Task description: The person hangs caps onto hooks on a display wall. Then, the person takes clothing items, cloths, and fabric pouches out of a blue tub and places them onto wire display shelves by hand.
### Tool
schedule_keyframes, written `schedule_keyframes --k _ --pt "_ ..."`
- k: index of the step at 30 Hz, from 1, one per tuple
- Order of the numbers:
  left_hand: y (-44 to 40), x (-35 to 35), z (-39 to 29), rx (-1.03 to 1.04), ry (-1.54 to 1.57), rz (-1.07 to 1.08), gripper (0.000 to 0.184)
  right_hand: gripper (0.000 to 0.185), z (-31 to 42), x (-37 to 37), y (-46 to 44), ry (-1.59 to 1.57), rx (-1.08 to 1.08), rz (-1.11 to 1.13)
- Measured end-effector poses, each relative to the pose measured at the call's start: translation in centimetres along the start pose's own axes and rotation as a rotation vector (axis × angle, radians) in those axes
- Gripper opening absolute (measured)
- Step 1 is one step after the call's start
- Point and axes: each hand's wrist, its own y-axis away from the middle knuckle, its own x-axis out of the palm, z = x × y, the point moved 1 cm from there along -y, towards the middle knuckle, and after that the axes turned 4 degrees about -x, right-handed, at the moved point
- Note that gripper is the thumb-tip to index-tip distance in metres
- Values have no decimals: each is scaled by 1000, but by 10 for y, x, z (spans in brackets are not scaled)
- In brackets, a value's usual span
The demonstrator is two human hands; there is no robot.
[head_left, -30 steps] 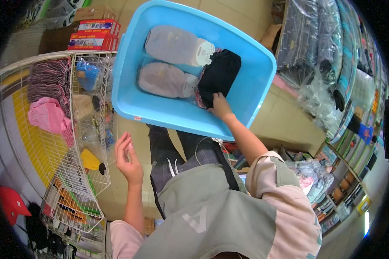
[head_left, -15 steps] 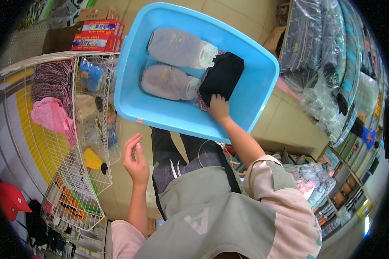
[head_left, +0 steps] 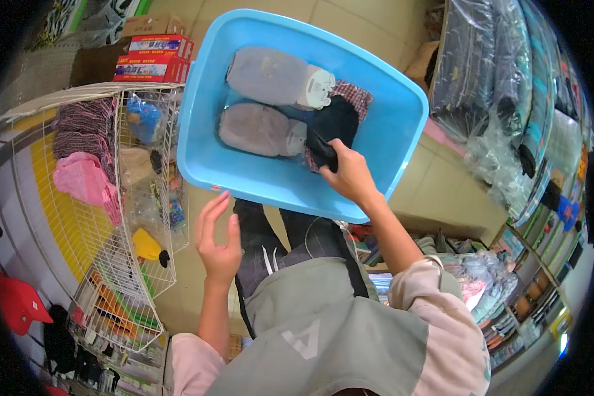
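A light-blue plastic tub [head_left: 406,125] sits in front of me. Inside it, toward the right, my right hand [head_left: 350,173] pinches the near edge of a piece of folded black cloth [head_left: 340,119]. Under and beside that cloth lies a red-and-white checked fabric [head_left: 355,97]. Two packed bundles are at the tub's left: a greyish one [head_left: 267,74] at the back and a pinkish-grey one [head_left: 254,129] nearer me, each with a white tag at its right end. My left hand [head_left: 218,241] hovers outside the tub's near rim, fingers apart, holding nothing.
On the left stands a white wire rack [head_left: 115,218] with a pink cloth [head_left: 86,178] and a yellow item [head_left: 145,244]. Red boxes [head_left: 152,59] are stacked behind it. Plastic-wrapped clothes [head_left: 468,59] hang at the right, above tiled floor [head_left: 435,178].
My right hand has lifted and bunched the black cloth's near edge, uncovering more checked fabric. My left hand has moved up and slightly right, toward the tub.
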Motion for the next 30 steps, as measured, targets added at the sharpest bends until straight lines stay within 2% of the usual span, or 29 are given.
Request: schedule_keyframes --k 2,7,10,12,14,17,21,24,26,27,28,30 --pt "-17 11 -19 95 -28 55 32 39 25 -28 10 -21 -41 78" --pt "-52 43 -71 295 -113 304 70 36 71 -75 34 -44 -196 276" --pt "-54 61 -77 387 -235 544 81 34 86 -85 42 -163 -340 221" --pt "-47 71 -69 386 -164 609 66 38 89 -88 42 -204 -405 174" --pt "-44 71 -65 379 -106 511 54 40 85 -91 42 -231 -397 192" --pt "-40 55 -66 222 -19 473 42 42 93 -98 41 -491 -264 40" --pt "-31 21 -76 14 181 492 39 45 69 -92 22 -645 -423 -121" --pt "1 -7 -59 -123 311 332 44 44 63 -71 1 -1018 -308 0" --pt "-1 -22 -62 -323 720 168 51 52 69 -53 -10 -1078 -275 224" --pt "0 -34 -54 -337 769 71 60 53 70 -37 -12 -1118 -314 319" --pt "-5 -38 -57 -293 1017 -29 58 54 73 -29 -9 -1106 -176 490" --pt "-12 -59 -38 -375 963 -280 51 53 85 -25 -6 -950 -8 731"
